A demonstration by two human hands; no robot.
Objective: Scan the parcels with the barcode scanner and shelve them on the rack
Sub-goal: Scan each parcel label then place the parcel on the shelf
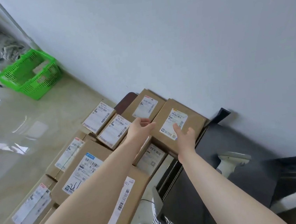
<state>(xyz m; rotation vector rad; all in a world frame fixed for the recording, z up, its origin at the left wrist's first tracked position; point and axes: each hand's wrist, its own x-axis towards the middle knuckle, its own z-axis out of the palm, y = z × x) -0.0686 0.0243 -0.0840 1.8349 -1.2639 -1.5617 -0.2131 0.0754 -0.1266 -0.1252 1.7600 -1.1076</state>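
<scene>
Both hands open, nothing gripped: right hand (pixel 185 137) flat on top parcel (pixel 179 126), left hand (pixel 141 128) beside it. Pickup step; next, grasp parcel, carry to scanner (pixel 231 163) just right.

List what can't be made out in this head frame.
- Label text on the top parcel: too small, part covered by the right hand.
- Left hand fingertips: motion-blurred.
- Scanner: blurred.
- Green basket contents: behind mesh.
- Rack: not identifiable in this frame.
</scene>
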